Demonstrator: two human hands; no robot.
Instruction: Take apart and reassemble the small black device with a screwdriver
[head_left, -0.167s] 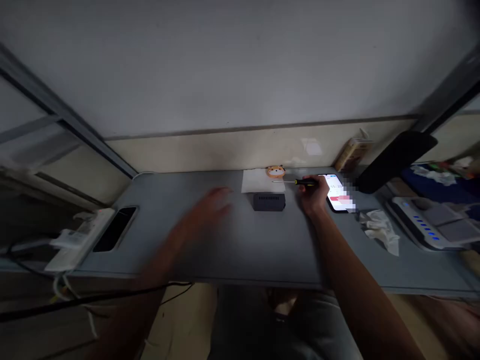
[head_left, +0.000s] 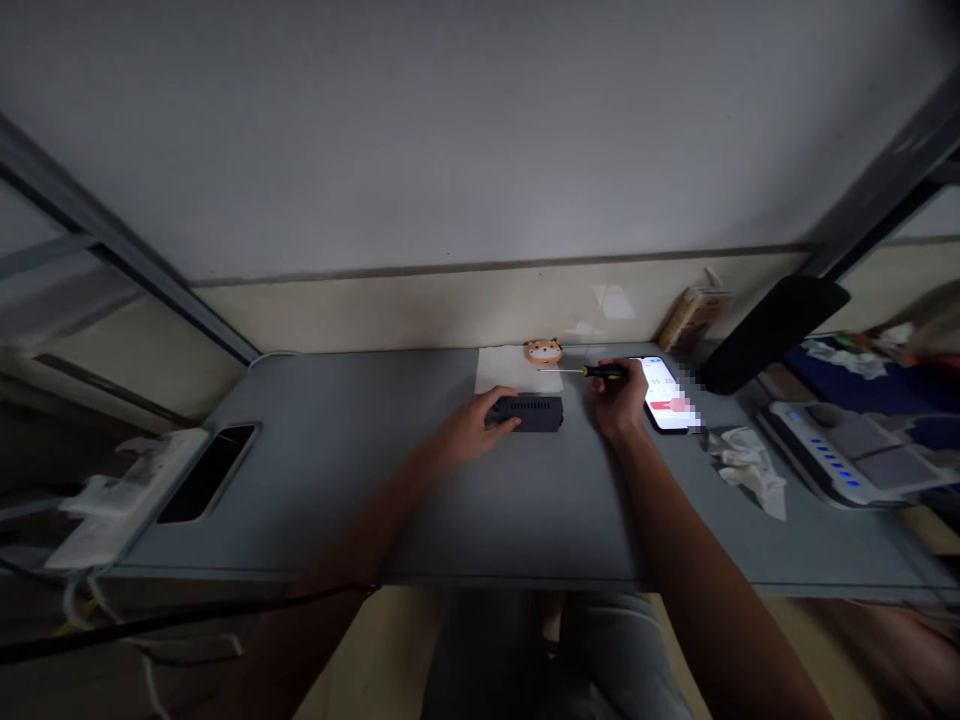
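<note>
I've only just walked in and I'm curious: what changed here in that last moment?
The left hand moved right, from above the desk onto the left end of the dark vented box. The right hand still holds the black-and-yellow screwdriver. The box, phone and sheet of paper stayed put.

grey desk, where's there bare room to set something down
The widest bare patch is the desk between the black slot and the left hand. Another runs along the front edge below the black box. It's crowded around the box, paper, screwdriver and phone.
</note>
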